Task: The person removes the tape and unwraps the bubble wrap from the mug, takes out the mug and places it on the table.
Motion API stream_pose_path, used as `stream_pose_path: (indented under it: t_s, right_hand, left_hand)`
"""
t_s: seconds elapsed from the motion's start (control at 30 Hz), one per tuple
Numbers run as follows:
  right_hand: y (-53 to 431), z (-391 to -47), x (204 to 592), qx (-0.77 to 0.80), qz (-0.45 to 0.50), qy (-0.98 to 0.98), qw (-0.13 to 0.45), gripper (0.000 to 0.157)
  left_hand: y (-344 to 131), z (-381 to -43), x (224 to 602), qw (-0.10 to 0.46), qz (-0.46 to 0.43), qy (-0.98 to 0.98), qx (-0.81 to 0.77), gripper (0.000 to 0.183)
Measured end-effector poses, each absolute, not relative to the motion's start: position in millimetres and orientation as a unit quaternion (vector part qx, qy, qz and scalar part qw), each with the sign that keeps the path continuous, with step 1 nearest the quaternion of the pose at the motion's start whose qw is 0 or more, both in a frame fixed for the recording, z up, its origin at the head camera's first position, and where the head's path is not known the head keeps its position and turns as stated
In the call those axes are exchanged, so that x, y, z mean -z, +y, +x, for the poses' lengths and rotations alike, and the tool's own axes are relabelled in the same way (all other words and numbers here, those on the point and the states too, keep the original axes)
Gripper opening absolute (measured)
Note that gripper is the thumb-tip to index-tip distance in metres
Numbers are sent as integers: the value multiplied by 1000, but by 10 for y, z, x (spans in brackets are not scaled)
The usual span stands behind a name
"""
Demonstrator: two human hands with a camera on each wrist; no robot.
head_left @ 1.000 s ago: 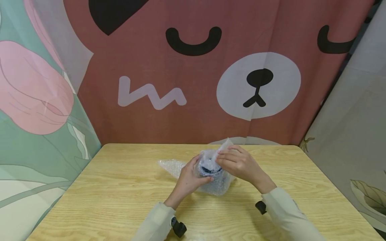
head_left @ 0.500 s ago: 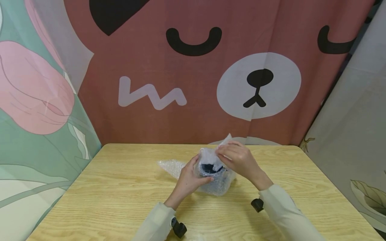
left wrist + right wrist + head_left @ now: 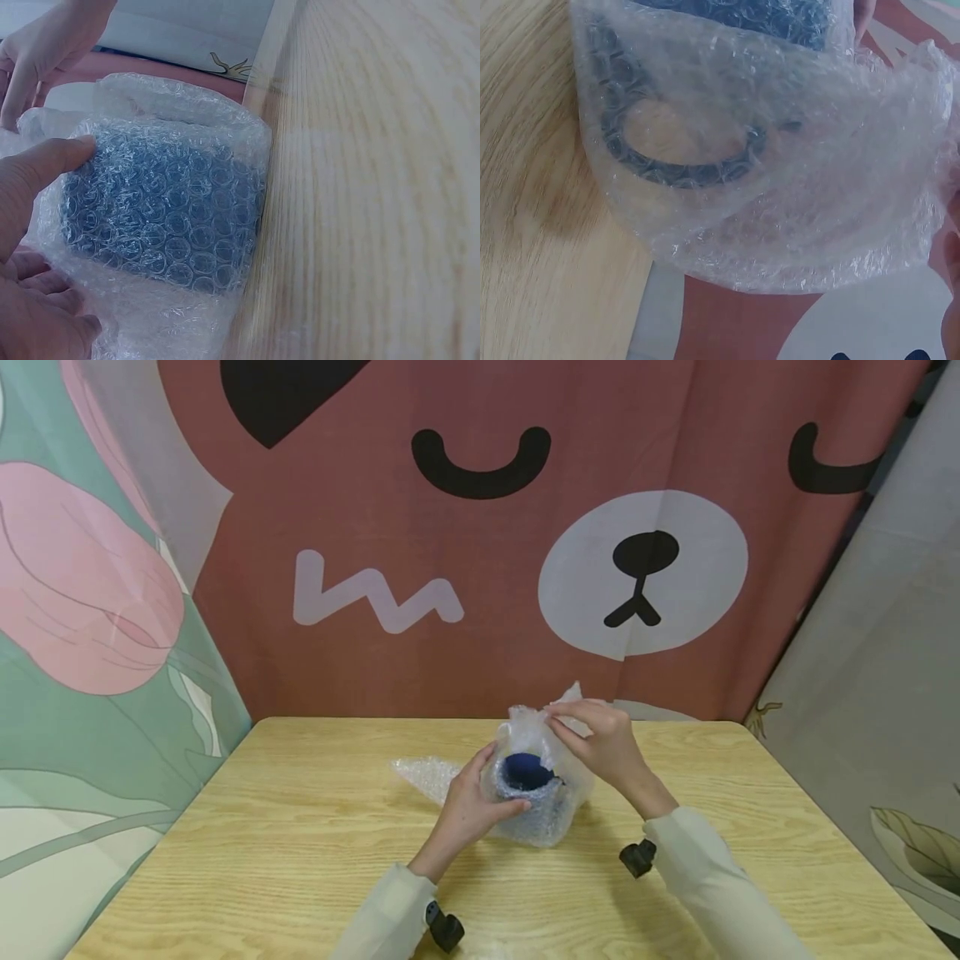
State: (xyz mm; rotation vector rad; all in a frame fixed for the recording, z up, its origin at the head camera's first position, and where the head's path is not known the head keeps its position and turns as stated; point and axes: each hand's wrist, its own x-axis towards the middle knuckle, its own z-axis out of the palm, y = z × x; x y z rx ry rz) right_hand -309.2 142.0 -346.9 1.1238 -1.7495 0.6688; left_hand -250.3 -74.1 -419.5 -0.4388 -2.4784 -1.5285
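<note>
A dark blue mug [image 3: 527, 772] stands on the table, its mouth uncovered and its sides wrapped in bubble wrap [image 3: 536, 828]. My left hand [image 3: 468, 810] grips the wrapped mug from the left, thumb in front. In the left wrist view, the blue side of the mug [image 3: 169, 206] shows through the bubbles beside my left thumb. My right hand [image 3: 609, 750] pinches the top edge of the wrap, above and to the right of the mouth. The mug's looped handle [image 3: 686, 176] shows through the wrap in the right wrist view.
A pointed tail of bubble wrap [image 3: 427, 775] spreads left of the mug on the wooden table [image 3: 315, 860]. Behind the table's far edge hangs a curtain [image 3: 487, 668] with a bear print. Each sleeve carries a small black camera [image 3: 446, 930] at the wrist.
My right hand has lifted the wrap's edge up and back, baring the mug's mouth, which was mostly covered. My left hand has stayed in place.
</note>
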Motion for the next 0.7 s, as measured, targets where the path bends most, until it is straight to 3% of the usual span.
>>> stream_pose_path:
  t_s: [0.27, 0.5, 0.7]
  right_hand:
    - [1448, -3072, 3516, -300, 467, -711, 431, 24]
    - [1526, -3040, 3530, -304, 497, -686, 436, 37]
    - [1663, -3062, 3577, -283, 517, -673, 447, 33]
  left_hand:
    - [-740, -2502, 4182, 88, -144, -840, 516, 94]
    - [-736, -2508, 4188, 86, -145, -842, 512, 94]
    - [-737, -2517, 4196, 88, -144, -841, 514, 94]
